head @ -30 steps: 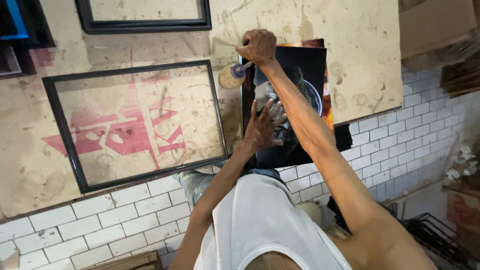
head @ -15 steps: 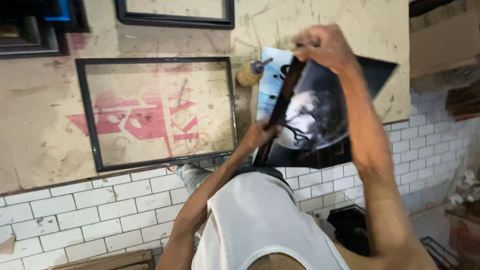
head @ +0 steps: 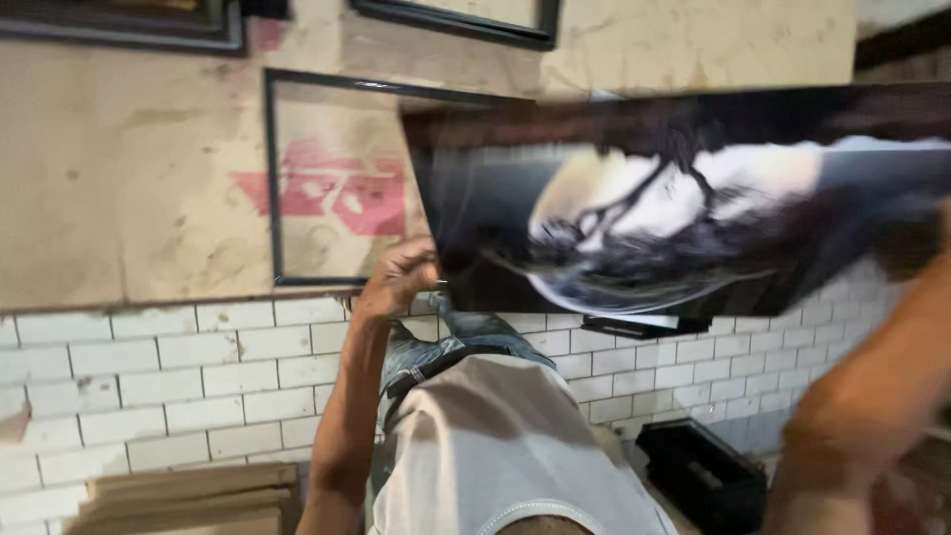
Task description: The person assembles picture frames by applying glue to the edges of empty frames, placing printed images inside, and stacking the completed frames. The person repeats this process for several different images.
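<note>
Head view: our left hand (head: 398, 277) pinches the glossy dark print (head: 674, 213) at its lower-left corner, lifted over the tabletop (head: 129, 178); our right grip is unseen. It seems thin, floppy, best held by its edges.

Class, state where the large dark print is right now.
In the head view, the large dark print fills the upper right, its lower left corner gripped by the left hand, overlapping the empty black frame.

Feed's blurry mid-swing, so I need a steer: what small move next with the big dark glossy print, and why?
Probably steady the dark glossy print level first: only the left hand visibly grips its lower corner, it is motion-blurred, and the black empty frame lies behind it.
</note>
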A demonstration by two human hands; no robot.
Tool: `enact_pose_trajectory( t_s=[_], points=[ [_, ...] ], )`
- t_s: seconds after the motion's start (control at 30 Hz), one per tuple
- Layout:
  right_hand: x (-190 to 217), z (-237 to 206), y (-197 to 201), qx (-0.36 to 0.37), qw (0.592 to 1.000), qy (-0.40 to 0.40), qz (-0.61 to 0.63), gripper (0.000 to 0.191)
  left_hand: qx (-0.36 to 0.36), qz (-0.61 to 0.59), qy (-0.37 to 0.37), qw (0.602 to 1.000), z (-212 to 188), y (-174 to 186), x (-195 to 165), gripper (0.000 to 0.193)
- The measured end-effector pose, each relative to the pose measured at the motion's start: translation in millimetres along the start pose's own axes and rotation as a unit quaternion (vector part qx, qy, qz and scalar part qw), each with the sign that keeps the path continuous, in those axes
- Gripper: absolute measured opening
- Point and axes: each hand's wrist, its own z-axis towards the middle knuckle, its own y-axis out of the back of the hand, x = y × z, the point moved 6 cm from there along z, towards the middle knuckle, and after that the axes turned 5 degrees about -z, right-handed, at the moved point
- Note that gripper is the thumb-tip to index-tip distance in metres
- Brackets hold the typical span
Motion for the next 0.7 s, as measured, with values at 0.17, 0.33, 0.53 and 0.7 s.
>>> enact_pose_trajectory(
  t_s=[0.17,0.33,0.53,0.7],
  points=[
    [-59.5,-36.1,-196.0,-0.064,0.932,-0.257,0.246,0.075,-0.391,0.188,-0.111,0.894,-80.1,94.9,-83.5,0.021],
    [-63.4,-146.3,-368.1,0.041,0.905,-0.284,0.314,0.057,-0.377,0.143,-0.097,0.91,-152.8,133.8,-119.7,0.011],
    [-50.4,-187.0,-429.1,-0.03,0.826,-0.296,0.479,0.059,-0.414,0.171,-0.137,0.884,-141.3,136.8,-146.7,0.021],
    [-49.6,-152.8,-427.5,-0.036,0.897,-0.272,0.347,0.065,-0.356,0.202,-0.101,0.907,-82.6,118.5,-156.2,0.042]
  ],
)
